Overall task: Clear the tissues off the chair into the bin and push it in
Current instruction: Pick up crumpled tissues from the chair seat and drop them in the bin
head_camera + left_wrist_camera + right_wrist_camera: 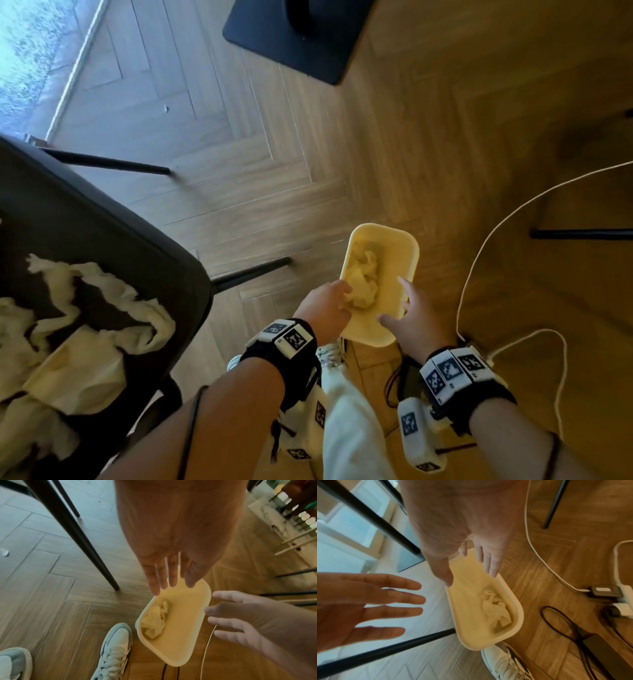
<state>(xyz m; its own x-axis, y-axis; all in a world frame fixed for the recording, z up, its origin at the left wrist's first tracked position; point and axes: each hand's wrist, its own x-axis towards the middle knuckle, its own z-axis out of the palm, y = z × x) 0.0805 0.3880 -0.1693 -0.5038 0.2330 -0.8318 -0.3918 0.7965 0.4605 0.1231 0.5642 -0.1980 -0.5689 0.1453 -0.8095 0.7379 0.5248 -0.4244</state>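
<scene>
while both hands hang over the cream bin (404, 246) on the floor, the left hand (325, 306) and right hand (412, 317) spread their fingers, holding nothing; crumpled tissue (363, 281) lies below them, more tissues (85, 329) on the chair (102, 219) beyond the left hand.

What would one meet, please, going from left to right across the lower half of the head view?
Crumpled white tissues on the dark chair seat → left hand → pale yellow plastic bin holding a crumpled tissue → right hand → white cable on the wooden floor.
</scene>
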